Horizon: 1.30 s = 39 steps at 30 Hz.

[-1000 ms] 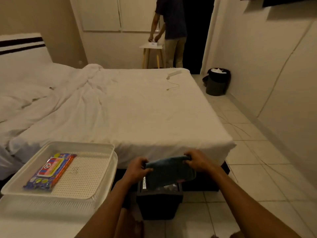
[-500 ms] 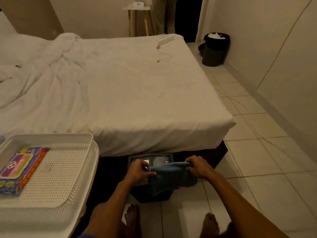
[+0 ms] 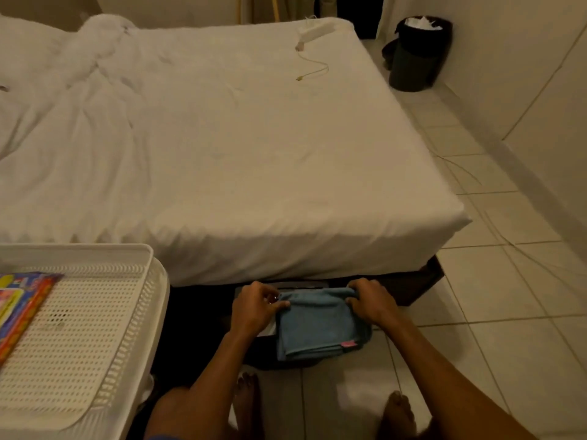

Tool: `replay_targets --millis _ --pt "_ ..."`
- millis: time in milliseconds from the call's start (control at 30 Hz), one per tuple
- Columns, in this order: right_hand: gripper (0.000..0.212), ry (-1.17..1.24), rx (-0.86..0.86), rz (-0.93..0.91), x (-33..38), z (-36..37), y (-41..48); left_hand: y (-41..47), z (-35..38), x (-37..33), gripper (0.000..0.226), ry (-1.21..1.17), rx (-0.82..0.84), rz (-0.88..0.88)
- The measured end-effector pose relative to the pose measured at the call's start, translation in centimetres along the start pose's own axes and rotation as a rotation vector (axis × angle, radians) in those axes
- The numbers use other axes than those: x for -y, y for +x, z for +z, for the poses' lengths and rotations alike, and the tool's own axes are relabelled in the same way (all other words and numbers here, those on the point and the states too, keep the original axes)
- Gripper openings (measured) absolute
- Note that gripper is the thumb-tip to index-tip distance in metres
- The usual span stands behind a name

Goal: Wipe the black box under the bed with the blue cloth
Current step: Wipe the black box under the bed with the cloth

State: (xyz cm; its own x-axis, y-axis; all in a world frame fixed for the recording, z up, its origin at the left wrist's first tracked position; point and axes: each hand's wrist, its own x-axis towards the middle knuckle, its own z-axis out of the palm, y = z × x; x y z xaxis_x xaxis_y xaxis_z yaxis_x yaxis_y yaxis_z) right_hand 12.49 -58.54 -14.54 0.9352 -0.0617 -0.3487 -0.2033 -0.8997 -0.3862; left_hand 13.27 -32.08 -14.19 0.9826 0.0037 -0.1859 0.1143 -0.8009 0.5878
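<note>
A folded blue cloth (image 3: 313,325) with a small pink tag lies spread over the black box (image 3: 260,357), which sticks out from under the white bed (image 3: 222,138) onto the tiled floor. My left hand (image 3: 254,308) pinches the cloth's upper left corner. My right hand (image 3: 370,301) grips its upper right corner. Most of the box top is hidden by the cloth and my hands; only a pale strip of it shows at the back and left.
A white perforated tray (image 3: 95,328) with a colourful packet (image 3: 19,309) stands at my left. A white charger and cable (image 3: 313,36) lie on the bed. A dark bin (image 3: 416,55) stands by the right wall. My bare feet (image 3: 397,414) rest on the tiles.
The view has tilted down and closer. Both hands have lowered the cloth from a hanging hold onto the box top, where it now lies flatter.
</note>
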Motion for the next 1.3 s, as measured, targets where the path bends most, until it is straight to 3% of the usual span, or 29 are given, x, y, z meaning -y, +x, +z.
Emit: replay_targets --millis 167,233,367,467,600,933,1300 --pt "0.018 0.039 -0.059 0.024 0.3 0.5 0.6 1.0 1.0 0.8 0.03 -0.025 -0.045 -0.011" --pt "0.015 0.008 -0.103 0.006 0.7 0.8 0.4 0.8 1.5 1.3 0.025 -0.033 -0.098 0.063" --pt "0.038 -0.138 -0.232 -0.102 2.0 3.4 -0.7 -0.6 2.2 2.7 0.045 0.118 -0.203 0.211" --pt "0.053 -0.101 -0.308 -0.249 4.5 5.5 -2.1 -1.4 2.9 4.1 0.064 0.254 -0.118 0.207" --pt "0.062 -0.025 -0.152 -0.364 6.4 8.7 -3.3 -1.7 3.9 5.6 0.061 0.349 -0.095 0.233" --pt "0.064 -0.053 -0.189 -0.319 7.0 11.4 -3.5 -1.5 6.0 6.5 0.061 0.263 -0.025 0.265" --pt "0.063 -0.069 -0.232 -0.24 7.7 11.1 -1.1 -1.7 6.5 6.3 0.059 0.292 -0.091 0.255"
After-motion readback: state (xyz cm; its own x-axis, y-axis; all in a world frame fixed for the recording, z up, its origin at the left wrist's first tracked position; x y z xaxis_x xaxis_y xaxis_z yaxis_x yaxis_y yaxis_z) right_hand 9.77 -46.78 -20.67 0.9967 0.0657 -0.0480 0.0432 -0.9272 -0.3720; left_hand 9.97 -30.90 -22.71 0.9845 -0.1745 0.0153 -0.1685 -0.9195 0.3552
